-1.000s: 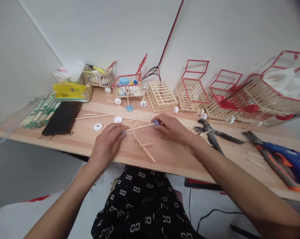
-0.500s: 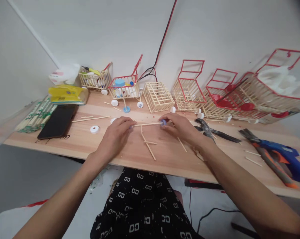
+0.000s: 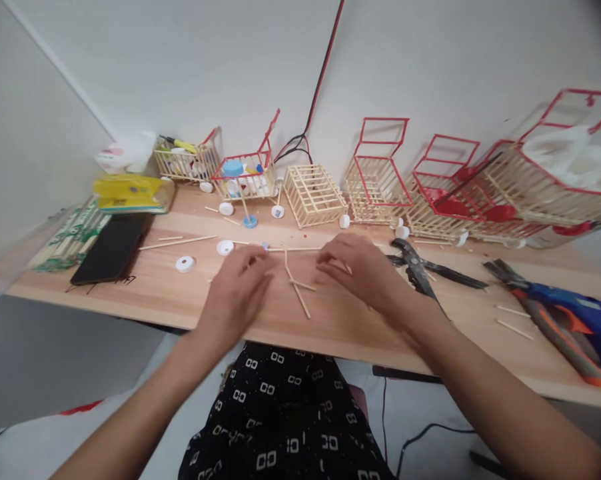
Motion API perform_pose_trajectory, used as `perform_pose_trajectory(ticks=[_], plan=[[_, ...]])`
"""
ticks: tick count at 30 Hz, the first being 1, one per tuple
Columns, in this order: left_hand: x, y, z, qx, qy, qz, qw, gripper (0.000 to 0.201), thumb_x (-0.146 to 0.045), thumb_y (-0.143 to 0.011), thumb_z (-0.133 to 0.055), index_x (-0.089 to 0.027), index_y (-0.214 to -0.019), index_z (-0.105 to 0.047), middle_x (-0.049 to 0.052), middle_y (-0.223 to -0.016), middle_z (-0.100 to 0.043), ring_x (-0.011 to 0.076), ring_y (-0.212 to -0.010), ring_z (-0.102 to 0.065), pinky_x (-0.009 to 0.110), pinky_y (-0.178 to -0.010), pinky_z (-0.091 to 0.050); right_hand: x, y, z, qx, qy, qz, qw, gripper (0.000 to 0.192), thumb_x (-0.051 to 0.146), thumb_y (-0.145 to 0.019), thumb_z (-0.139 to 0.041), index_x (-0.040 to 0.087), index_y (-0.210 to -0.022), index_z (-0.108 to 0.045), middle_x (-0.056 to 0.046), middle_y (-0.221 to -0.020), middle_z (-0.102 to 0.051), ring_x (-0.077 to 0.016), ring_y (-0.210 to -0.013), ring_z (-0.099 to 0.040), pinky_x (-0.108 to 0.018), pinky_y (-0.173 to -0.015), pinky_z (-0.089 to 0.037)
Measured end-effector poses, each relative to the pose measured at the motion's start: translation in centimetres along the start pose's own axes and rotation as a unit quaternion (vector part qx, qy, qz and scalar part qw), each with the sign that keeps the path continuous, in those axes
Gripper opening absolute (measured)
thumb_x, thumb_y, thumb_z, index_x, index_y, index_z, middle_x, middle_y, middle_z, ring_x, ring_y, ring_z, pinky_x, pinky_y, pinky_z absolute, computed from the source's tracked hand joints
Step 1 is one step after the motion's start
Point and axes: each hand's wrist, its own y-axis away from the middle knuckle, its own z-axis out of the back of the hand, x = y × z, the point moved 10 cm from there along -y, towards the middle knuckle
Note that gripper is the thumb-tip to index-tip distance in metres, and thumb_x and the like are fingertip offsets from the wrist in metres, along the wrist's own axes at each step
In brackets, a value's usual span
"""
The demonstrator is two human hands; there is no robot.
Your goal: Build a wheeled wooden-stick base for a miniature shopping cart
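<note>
Both hands hover low over the bench (image 3: 145, 293); the left hand (image 3: 240, 290) and right hand (image 3: 363, 267) flank a stick frame (image 3: 295, 283) lying flat between them; its cross stick (image 3: 293, 249) runs just past the fingertips; motion blur hides whether either grip is spread or pinching. A white cap (image 3: 225, 247) lies left of the left hand; pliers (image 3: 420, 267) lie right of the right hand; a glue gun (image 3: 570, 317) rests well apart.

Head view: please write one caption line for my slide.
Both hands, left hand and right hand, hover over thin wooden sticks on the table.
</note>
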Motion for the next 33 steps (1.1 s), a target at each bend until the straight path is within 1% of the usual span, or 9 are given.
perform_pose_trajectory(ticks=[2,4,5,7,13,16,23,28,33], plan=[[-2.8,1.5,-1.3,0.046,0.022,-0.028,0.998,0.025,-0.013,-0.089,-0.053,-0.017,-0.113,-0.058,0.008,-0.102,-0.058,0.0194,-0.093,-0.052,0.033,-0.077,-0.049,0.8,0.4,-1.4,0.052,0.004,-0.005,0.999,0.006,0.023,-0.088,-0.058,0.020,-0.086,-0.062,-0.003,-0.087,-0.064,-0.0191,-0.083,-0.056,-0.032,-0.077,-0.039],[-4.9,2.9,-3.2,0.098,0.037,-0.045,0.993,0.027,-0.015,-0.090,-0.052,-0.016,-0.117,-0.056,0.007,-0.093,-0.059,0.0193,-0.086,-0.050,0.034,-0.075,-0.049,1.3,0.8,-2.6,0.077,0.005,-0.007,0.997,0.006,0.024,-0.088,-0.059,0.019,-0.088,-0.061,-0.003,-0.090,-0.063,-0.0189,-0.084,-0.056,-0.032,-0.077,-0.038],[-5.5,3.4,-4.1,0.123,0.036,-0.043,0.991,0.029,-0.015,-0.090,-0.052,-0.015,-0.119,-0.054,0.007,-0.090,-0.058,0.0197,-0.085,-0.049,0.035,-0.075,-0.049,1.5,0.9,-3.0,0.081,0.008,-0.006,0.997,0.007,0.025,-0.089,-0.058,0.018,-0.089,-0.060,-0.004,-0.090,-0.063,-0.0189,-0.085,-0.056,-0.031,-0.077,-0.038],[-6.0,3.7,-5.0,0.136,0.020,-0.035,0.990,0.029,-0.013,-0.090,-0.050,-0.015,-0.118,-0.054,0.006,-0.088,-0.057,0.0202,-0.084,-0.048,0.036,-0.075,-0.048,1.8,1.0,-3.5,0.082,0.019,-0.001,0.996,0.010,0.027,-0.090,-0.056,0.017,-0.089,-0.059,-0.005,-0.090,-0.062,-0.0188,-0.084,-0.055,-0.031,-0.075,-0.038],[-5.9,2.8,-5.5,0.168,0.003,-0.037,0.985,0.017,-0.008,-0.089,-0.046,-0.012,-0.100,-0.059,0.008,-0.090,-0.057,0.0218,-0.085,-0.046,0.039,-0.076,-0.048,2.5,0.9,-3.8,0.073,0.050,0.014,0.996,0.011,0.023,-0.091,-0.052,0.015,-0.086,-0.057,-0.007,-0.088,-0.062,-0.0189,-0.079,-0.053,-0.031,-0.071,-0.037],[-6.0,2.9,-5.1,0.172,0.010,-0.039,0.984,0.017,-0.008,-0.089,-0.045,-0.012,-0.099,-0.059,0.009,-0.092,-0.057,0.0225,-0.086,-0.046,0.040,-0.077,-0.048,2.5,0.9,-3.8,0.069,0.053,0.014,0.996,0.010,0.021,-0.091,-0.052,0.015,-0.086,-0.057,-0.007,-0.088,-0.061,-0.0196,-0.079,-0.053,-0.032,-0.072,-0.038],[-5.4,3.8,-4.2,0.136,0.034,-0.032,0.990,0.022,-0.009,-0.090,-0.045,-0.014,-0.108,-0.056,0.010,-0.098,-0.058,0.0231,-0.092,-0.048,0.040,-0.080,-0.047,2.6,0.7,-4.1,0.052,0.073,0.027,0.996,0.009,0.013,-0.090,-0.048,0.017,-0.086,-0.055,-0.007,-0.087,-0.061,-0.0204,-0.080,-0.052,-0.032,-0.074,-0.038],[-4.6,4.1,-4.0,0.118,0.056,-0.010,0.991,0.016,-0.008,-0.090,-0.047,-0.016,-0.099,-0.057,0.008,-0.095,-0.058,0.0212,-0.090,-0.049,0.037,-0.079,-0.045,2.3,0.8,-4.4,0.049,0.045,0.019,0.998,0.008,0.014,-0.090,-0.049,0.018,-0.086,-0.054,-0.006,-0.087,-0.061,-0.0196,-0.081,-0.052,-0.032,-0.074,-0.039],[-4.8,3.5,-4.1,0.115,0.017,-0.002,0.993,0.010,-0.013,-0.092,-0.047,-0.017,-0.090,-0.056,0.006,-0.088,-0.057,0.0203,-0.085,-0.048,0.036,-0.076,-0.045,2.2,0.8,-4.2,0.053,-0.005,-0.006,0.999,0.008,0.016,-0.092,-0.049,0.017,-0.087,-0.055,-0.006,-0.090,-0.061,-0.0191,-0.085,-0.053,-0.031,-0.077,-0.041]])
